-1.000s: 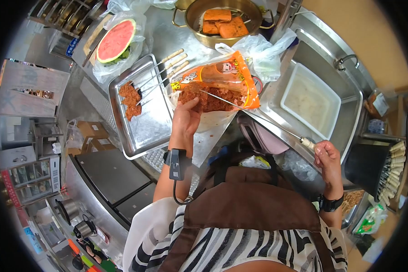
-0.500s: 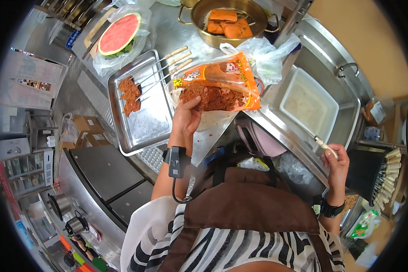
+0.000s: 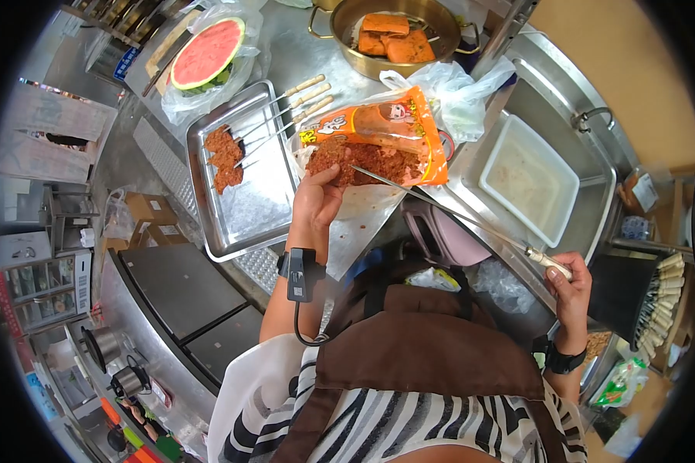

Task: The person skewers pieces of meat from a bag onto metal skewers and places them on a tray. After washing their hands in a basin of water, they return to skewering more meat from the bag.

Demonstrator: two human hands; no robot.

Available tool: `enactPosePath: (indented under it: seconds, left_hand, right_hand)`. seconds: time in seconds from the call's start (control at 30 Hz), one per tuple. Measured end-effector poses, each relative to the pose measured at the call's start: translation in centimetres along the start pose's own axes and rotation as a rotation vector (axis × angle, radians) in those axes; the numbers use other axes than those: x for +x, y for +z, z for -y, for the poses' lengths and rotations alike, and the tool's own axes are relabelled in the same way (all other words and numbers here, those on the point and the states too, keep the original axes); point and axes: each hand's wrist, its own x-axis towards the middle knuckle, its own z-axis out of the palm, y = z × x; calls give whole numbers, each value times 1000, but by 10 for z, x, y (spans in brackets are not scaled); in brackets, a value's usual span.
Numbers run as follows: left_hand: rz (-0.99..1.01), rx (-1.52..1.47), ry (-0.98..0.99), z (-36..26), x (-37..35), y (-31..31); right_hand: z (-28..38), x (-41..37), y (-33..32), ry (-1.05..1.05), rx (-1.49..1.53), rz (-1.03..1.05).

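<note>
My left hand (image 3: 318, 199) pinches the near left end of a piece of red-brown seasoned meat (image 3: 372, 160), which lies along an orange printed bag (image 3: 398, 122). My right hand (image 3: 570, 287), at the lower right, grips the wooden handle of a long metal skewer (image 3: 471, 218). The skewer's tip points left and reaches the meat close to my left fingers; whether it has pierced it I cannot tell. Left of the bag, a metal tray (image 3: 251, 220) holds skewered meat (image 3: 225, 158), its wooden handles (image 3: 310, 94) resting over the tray's right rim.
A brass pot (image 3: 347, 54) with orange blocks stands at the back, beside a white plastic bag (image 3: 459, 96). A cut watermelon (image 3: 207, 54) is at the back left. The sink on the right holds a white tub (image 3: 529, 181). Many skewers (image 3: 660, 305) stand in a dark holder.
My right hand has moved slightly down, and its skewer now points left with the tip at the meat. My left hand keeps its pinch on the meat.
</note>
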Motion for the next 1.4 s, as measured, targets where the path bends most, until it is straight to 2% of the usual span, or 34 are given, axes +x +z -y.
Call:
enactPosePath:
  seconds: [0.3, 0.67, 0.9, 1.0, 1.1, 1.17, 1.4]
  left_hand:
    - [50, -59, -2, -5, -2, -3]
    - [61, 26, 34, -6, -11, 9]
    - [102, 55, 47, -5, -10, 8]
    - [134, 58, 57, -5, -10, 9]
    - [121, 67, 69, -5, -11, 11]
    - [136, 59, 68, -5, -11, 11]
    - [138, 71, 76, -4, -12, 15]
  right_hand:
    - [-9, -1, 3, 16, 38, -3]
    - [-11, -3, 3, 36, -40, 21]
    - [2, -5, -4, 69, 9, 4]
    - [1, -5, -6, 64, -30, 2]
    - [1, -5, -8, -28, -86, -39]
    - [6, -7, -11, 16, -1, -8]
    - [3, -7, -11, 43, -12, -2]
